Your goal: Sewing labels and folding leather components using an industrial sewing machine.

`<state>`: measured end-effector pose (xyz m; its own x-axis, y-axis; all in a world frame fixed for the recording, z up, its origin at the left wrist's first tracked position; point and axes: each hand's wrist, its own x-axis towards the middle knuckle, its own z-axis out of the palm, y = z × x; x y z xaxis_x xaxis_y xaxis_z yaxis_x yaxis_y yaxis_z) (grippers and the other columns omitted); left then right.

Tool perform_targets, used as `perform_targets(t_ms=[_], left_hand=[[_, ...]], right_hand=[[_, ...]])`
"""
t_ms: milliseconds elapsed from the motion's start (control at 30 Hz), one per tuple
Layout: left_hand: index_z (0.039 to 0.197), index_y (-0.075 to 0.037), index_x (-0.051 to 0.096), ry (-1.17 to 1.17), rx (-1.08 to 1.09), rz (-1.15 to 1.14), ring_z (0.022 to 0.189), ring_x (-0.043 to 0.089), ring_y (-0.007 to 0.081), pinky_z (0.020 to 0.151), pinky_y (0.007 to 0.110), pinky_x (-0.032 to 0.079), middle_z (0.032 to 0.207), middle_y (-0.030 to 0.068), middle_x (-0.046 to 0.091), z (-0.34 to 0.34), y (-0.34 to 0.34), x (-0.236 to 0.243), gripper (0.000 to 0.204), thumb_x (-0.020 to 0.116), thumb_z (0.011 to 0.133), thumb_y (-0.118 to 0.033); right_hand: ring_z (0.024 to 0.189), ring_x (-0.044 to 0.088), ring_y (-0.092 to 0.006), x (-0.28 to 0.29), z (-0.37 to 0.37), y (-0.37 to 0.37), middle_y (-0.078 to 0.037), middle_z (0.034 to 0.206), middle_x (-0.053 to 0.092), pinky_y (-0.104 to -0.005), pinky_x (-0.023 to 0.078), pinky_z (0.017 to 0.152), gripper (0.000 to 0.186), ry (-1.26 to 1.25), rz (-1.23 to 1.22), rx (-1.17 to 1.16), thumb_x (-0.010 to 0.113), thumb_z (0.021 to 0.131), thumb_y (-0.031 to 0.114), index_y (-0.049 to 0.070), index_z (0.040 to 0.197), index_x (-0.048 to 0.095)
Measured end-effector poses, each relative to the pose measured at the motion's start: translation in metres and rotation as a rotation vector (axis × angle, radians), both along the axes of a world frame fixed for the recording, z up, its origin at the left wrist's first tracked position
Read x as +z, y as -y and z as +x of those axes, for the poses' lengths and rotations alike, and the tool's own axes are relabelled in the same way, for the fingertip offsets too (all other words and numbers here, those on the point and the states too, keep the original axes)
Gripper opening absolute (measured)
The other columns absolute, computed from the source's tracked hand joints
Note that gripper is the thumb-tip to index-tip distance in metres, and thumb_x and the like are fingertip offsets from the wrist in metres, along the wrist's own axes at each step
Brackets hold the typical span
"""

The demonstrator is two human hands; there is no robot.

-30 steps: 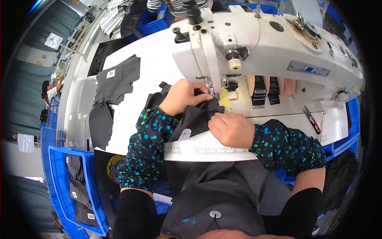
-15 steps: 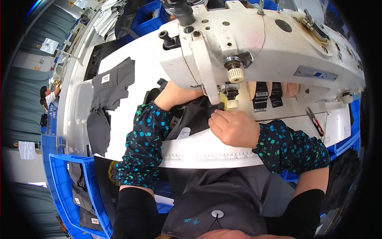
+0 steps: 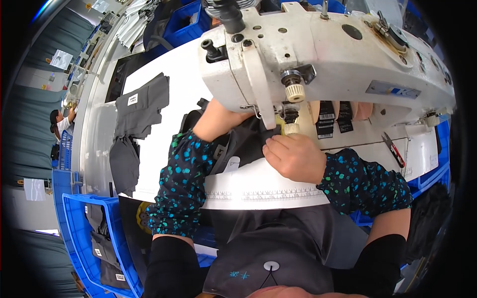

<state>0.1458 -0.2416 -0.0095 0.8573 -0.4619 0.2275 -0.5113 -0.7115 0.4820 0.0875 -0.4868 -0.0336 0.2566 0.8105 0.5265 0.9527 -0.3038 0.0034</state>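
A dark grey fabric piece (image 3: 248,144) lies bunched under the head of a white sewing machine (image 3: 278,54). Close to the needle area, the fingers of my right hand (image 3: 294,158) are curled and pinch the fabric's edge. My left hand (image 3: 222,119) reaches in over the cloth from the left. The machine head covers its fingers, so their grip is hidden. A small white tag (image 3: 232,164) shows on the cloth between my forearms. Both forearms wear dark sleeve covers with blue-green spots.
Stacked dark grey pieces (image 3: 141,111) lie on the white table at left. Black printed labels (image 3: 325,119) sit behind the needle area, and red-handled snips (image 3: 394,150) at right. A ruler strip (image 3: 268,193) runs along the front edge. A blue crate (image 3: 121,238) stands lower left.
Both hands have shifted very slightly to the right, and the cloth with its white tag has slid a little the same way. The grip of my right hand looks unchanged.
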Motion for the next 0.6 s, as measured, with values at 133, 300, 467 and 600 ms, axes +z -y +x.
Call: perform_targets(t_ms=[133,300,467,600], left_hand=[[0.095,-0.003,0.069,0.250,0.238,-0.049,0.090,0.064,0.0370,0.078,0.043,0.049,0.093,0.0148,0.070,-0.052,0.000,0.051,0.017,0.074,0.078,-0.002],[0.103,-0.011,0.062,0.396,0.247,0.174,0.103,0.063,0.0220,0.100,0.045,0.036,0.109,0.0037,0.066,-0.137,0.057,0.044,0.037,0.078,0.070,-0.006],[0.098,-0.017,0.064,0.772,0.158,0.408,0.109,0.061,0.0156,0.110,0.056,0.023,0.108,-0.0040,0.066,-0.082,0.042,-0.005,0.023,0.071,0.078,-0.022],[0.096,-0.015,0.065,0.869,0.030,0.418,0.111,0.061,0.0158,0.111,0.058,0.027,0.105,-0.0019,0.067,-0.071,0.027,0.001,0.014,0.064,0.083,-0.020]], right_hand=[[0.087,0.070,-0.0202,0.001,0.000,0.006,-0.008,0.097,0.071,-0.0323,0.056,0.067,0.026,-0.028,-0.015,-0.049,0.068,0.075,0.012,0.001,0.098,0.071],[0.075,0.070,-0.0182,0.004,0.006,-0.001,-0.004,0.093,0.071,-0.0325,0.055,0.061,0.021,-0.098,0.181,-0.052,0.072,0.074,0.010,0.004,0.094,0.072],[0.066,0.064,-0.0203,0.006,0.006,-0.008,-0.001,0.075,0.059,-0.0343,0.051,0.057,0.009,-0.178,0.410,-0.106,0.069,0.076,0.013,0.011,0.079,0.061],[0.065,0.063,-0.0197,0.004,0.006,-0.001,0.000,0.078,0.061,-0.0335,0.050,0.056,0.007,-0.158,0.308,-0.112,0.068,0.076,0.012,0.010,0.080,0.062]])
